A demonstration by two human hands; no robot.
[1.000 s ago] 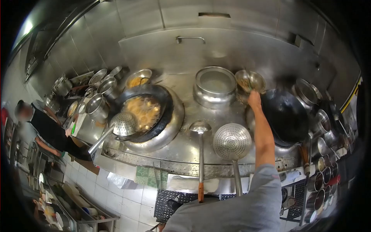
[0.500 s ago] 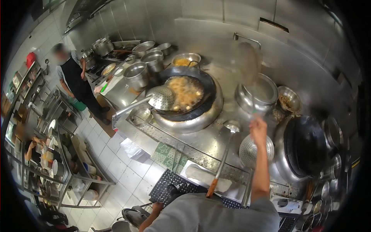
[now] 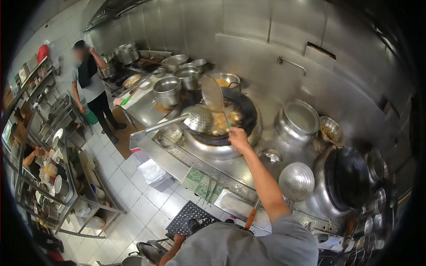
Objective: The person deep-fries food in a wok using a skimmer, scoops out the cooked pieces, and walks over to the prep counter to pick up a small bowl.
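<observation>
Over a wok of frying food, the right hand holds a strainer, fingers closed round its handle.

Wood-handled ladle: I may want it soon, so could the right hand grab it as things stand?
Probably not: the right hand holds a strainer over the bubbling wok, though the wooden handle looks uncovered.

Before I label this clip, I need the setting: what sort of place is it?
Most likely a restaurant kitchen: a large wok with food frying, metal pots crowding the counter, and a big perforated ladle.
</observation>
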